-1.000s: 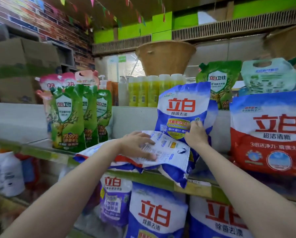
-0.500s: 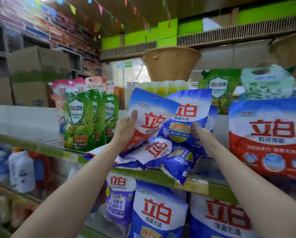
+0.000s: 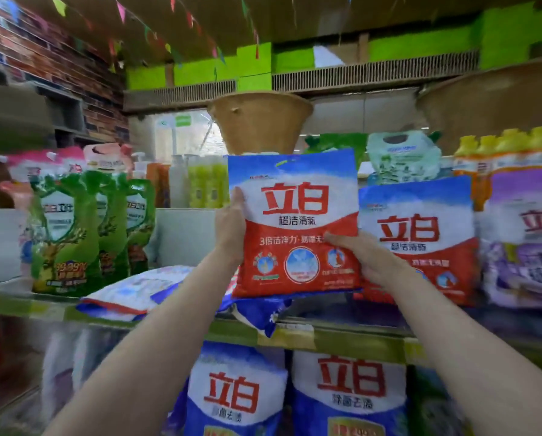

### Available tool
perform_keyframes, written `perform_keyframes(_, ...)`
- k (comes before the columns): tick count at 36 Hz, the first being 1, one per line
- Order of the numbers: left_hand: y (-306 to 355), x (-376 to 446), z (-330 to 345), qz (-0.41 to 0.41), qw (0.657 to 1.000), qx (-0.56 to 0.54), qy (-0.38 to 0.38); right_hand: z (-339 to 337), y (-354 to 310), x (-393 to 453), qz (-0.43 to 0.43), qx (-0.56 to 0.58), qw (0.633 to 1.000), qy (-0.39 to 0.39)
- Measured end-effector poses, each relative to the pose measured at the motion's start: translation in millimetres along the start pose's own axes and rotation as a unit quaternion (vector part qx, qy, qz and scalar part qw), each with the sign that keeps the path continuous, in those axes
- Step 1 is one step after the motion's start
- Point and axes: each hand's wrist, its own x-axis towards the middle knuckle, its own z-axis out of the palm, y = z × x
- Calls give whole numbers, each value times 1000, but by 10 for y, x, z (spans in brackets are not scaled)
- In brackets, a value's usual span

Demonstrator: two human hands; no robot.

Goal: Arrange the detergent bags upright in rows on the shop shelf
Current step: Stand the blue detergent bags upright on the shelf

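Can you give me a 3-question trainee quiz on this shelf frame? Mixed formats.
1. True or false: the red-and-white bag is held upright with both hands.
2. Multiple choice: the left hand grips the held bag at its A) top edge B) left edge C) bottom right corner.
3. Short answer: how do the blue-and-white bags on the shelf under the held bag lie?

Key
1. True; the right hand grips its lower right part.
2. B.
3. Flat, not upright; one corner hangs over the shelf's front edge.
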Motion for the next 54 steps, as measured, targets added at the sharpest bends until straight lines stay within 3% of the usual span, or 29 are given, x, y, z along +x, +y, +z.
perform_keyframes(3,-135,-212,320,-55,992,-36,-112,-302,-93,-212,-36,-28,996,76)
perform_keyframes(6,-291,-404,623,-76,975,41,-207,-594,-221,-412,-65,-25,988,139)
perform_keyframes(10,-543,-608,986,-34,930,83,-357,-1024,-314,-565,-74,-42,977,195)
perform_keyframes(14,-819,-742,1253,-36,925,136,-353,-1502,-194,-665,-28,-118,968,222)
perform_keyframes(18,-1101,-825,1385,22,871,405,-276,-2099,386,-677,84,-309,912,256)
perform_keyframes(20,-1143,-782,1415,12,865,422,-272,-2310,624,-628,101,-324,897,282)
perform_keyframes(28,-1059,-782,1486,25,826,491,-275,-1531,79,-829,51,-485,778,396)
perform_keyframes(33,-901,-798,1430,106,735,620,-254,-1201,58,-759,-29,-632,711,306)
perform_keyframes(40,-659,-574,973,154,705,656,-221,-416,101,-335,-107,-678,720,98)
perform_keyframes(47,-553,-284,-87,80,713,687,-116,258,339,155,-110,-641,758,-37)
perform_keyframes(51,-413,-230,-771,-37,697,715,-42,550,442,354,-106,-617,777,-59)
perform_keyframes(54,-284,-236,-1121,-123,712,690,-37,696,502,473,-102,-600,791,-66)
